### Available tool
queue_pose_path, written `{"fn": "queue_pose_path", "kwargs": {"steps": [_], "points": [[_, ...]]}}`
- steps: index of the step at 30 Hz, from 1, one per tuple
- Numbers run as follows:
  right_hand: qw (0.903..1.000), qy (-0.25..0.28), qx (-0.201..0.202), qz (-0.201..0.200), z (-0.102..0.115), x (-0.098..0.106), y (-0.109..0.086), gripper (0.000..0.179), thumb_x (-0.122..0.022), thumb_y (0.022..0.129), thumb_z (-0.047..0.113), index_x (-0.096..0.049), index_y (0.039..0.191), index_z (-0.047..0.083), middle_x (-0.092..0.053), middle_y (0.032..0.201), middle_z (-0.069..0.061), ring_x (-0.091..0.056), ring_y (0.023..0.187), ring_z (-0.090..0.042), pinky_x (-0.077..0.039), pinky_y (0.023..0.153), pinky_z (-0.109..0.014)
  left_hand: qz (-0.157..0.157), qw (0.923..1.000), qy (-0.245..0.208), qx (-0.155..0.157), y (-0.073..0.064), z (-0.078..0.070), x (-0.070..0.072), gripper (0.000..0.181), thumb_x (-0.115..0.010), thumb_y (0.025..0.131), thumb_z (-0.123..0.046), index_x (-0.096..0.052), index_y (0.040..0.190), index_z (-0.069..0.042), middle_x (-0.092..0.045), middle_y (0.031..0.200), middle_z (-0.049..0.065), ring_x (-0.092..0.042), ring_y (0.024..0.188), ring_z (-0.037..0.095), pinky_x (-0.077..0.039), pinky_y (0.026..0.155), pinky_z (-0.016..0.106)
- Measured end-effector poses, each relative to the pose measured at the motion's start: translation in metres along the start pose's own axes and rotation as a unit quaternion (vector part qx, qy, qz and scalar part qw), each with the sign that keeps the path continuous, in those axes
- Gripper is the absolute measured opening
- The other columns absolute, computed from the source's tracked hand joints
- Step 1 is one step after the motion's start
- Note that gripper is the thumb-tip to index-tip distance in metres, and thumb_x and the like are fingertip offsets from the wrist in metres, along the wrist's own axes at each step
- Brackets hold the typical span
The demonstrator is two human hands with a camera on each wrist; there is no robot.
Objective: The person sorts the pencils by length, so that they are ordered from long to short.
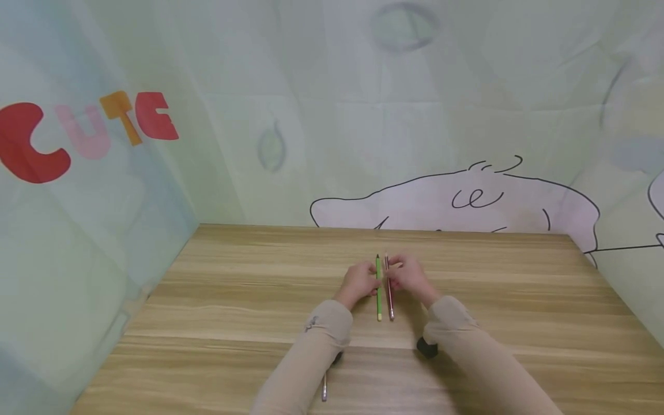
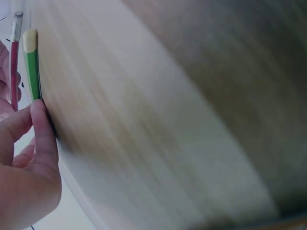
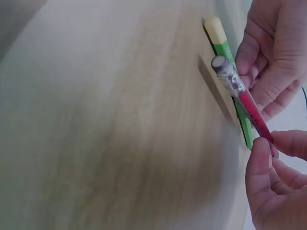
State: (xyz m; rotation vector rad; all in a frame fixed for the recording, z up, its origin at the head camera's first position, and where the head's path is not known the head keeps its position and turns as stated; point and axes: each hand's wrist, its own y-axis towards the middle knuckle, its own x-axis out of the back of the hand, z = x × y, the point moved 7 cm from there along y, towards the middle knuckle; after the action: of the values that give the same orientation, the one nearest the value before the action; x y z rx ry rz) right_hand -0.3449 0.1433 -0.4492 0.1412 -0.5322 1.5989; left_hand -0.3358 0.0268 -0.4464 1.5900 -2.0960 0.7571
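Note:
A green pencil (image 1: pixel 379 294) with a cream end lies on the tabletop, pinched by my left hand (image 1: pixel 359 281) between thumb and fingers. Just right of it, my right hand (image 1: pixel 410 273) pinches a dark red pencil (image 1: pixel 390 300) that has a metal ferrule and eraser. In the right wrist view the red pencil (image 3: pixel 253 111) is raised and tilted, its eraser end over the green pencil (image 3: pixel 221 40). The left wrist view shows the cream end of the green pencil (image 2: pixel 30 43) beside the red pencil (image 2: pixel 14 57). The two pencils stand nearly parallel, a small gap between them in the head view.
Another pencil-like silver end (image 1: pixel 324 389) shows near the left forearm, mostly hidden by the sleeve. A black object (image 1: pixel 427 347) sits at the right sleeve. The wooden table (image 1: pixel 233 311) meets a printed cloth backdrop (image 1: pixel 321 115) at the back and left.

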Motion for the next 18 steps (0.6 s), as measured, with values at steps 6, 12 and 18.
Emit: {"fn": "queue_pose_path", "kwargs": {"steps": [6, 12, 18], "points": [[0.9998, -0.013, -0.011, -0.007, -0.0033, -0.0042, 0.0029, 0.030, -0.058, 0.080, 0.002, -0.050, 0.110, -0.003, -0.056, 0.071, -0.009, -0.052, 0.054, -0.013, -0.048, 0.048, -0.022, -0.001, 1.0000, -0.006, -0.004, 0.0007, 0.0000, -0.0001, 0.028, -0.063, 0.078, -0.006, -0.055, 0.104, 0.003, -0.058, 0.074, 0.006, -0.052, 0.051, 0.008, -0.043, 0.045, 0.014], [0.9997, -0.015, -0.014, -0.012, -0.0057, -0.0068, 0.0055, 0.030, -0.058, 0.079, 0.001, -0.051, 0.108, -0.003, -0.058, 0.071, -0.010, -0.052, 0.053, -0.013, -0.048, 0.048, -0.021, -0.002, 1.0000, -0.007, -0.004, 0.0009, 0.0001, 0.0007, 0.030, -0.063, 0.078, -0.007, -0.055, 0.105, 0.003, -0.058, 0.075, 0.007, -0.053, 0.051, 0.008, -0.043, 0.046, 0.015], [0.9989, -0.026, -0.021, -0.033, -0.0064, -0.0071, 0.0052, 0.029, -0.060, 0.077, 0.000, -0.053, 0.105, -0.003, -0.058, 0.069, -0.010, -0.051, 0.049, -0.012, -0.046, 0.045, -0.020, -0.001, 0.9999, -0.009, -0.006, 0.0011, 0.0009, 0.0001, 0.029, -0.063, 0.078, -0.009, -0.056, 0.104, 0.002, -0.059, 0.073, 0.006, -0.052, 0.050, 0.007, -0.042, 0.044, 0.013]]}}
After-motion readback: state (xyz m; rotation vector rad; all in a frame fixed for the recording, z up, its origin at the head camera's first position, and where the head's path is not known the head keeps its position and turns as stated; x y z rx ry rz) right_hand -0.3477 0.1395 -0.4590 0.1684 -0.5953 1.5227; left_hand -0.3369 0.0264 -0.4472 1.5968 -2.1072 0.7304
